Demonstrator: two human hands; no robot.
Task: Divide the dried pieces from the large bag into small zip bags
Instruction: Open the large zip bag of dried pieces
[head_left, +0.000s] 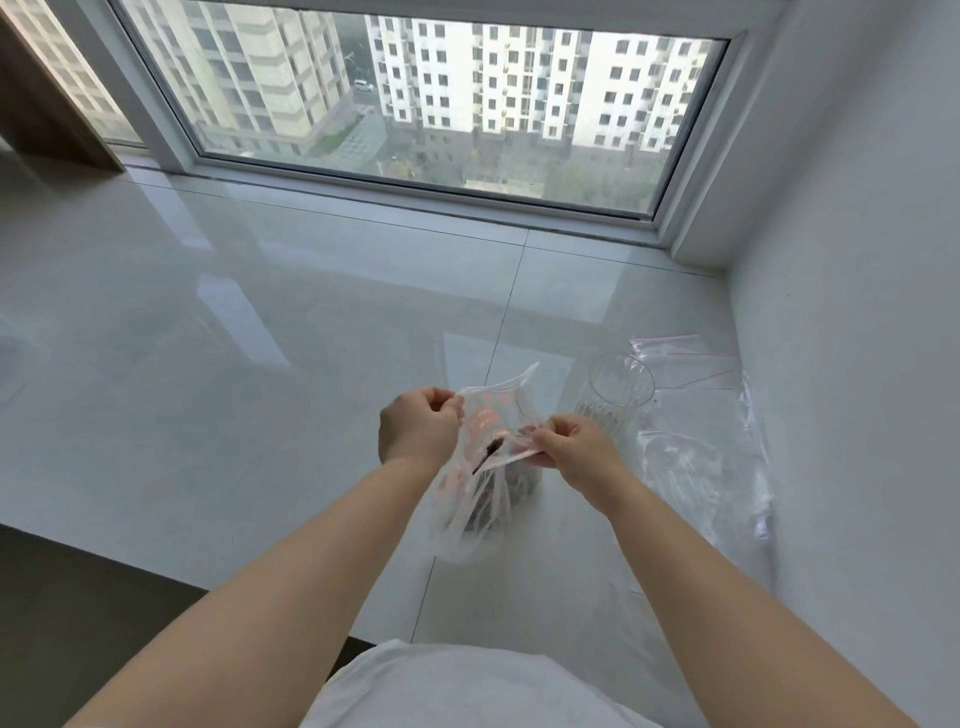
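Step in hand: by my reading, opening a small zip bag (506, 415) held up at centre frame, ready for filling.
Left hand (418, 428): fingers curled, pinching the left side of the small bag's mouth.
Right hand (574, 449): thumb and fingers pinch the right side of the same mouth, near its red zip strip.
Large bag (475, 512): thin and translucent, hanging just below the hands, dark dried pieces (485, 506) showing through; which hand carries it I cannot tell.
Spare zip bags (701, 410): flat on the white tile floor (260, 338), right of frame beside the wall.
Glass (618, 397): clear, ribbed, upright, just left of the spares; what lies at its bottom I cannot make out.
Doing it well: I would pull the two lips apart evenly, thumbs close to the strip, so the film does not tear; keep the mouth wide and upward before tipping anything in.
Risk: the large bag sags and could spill.
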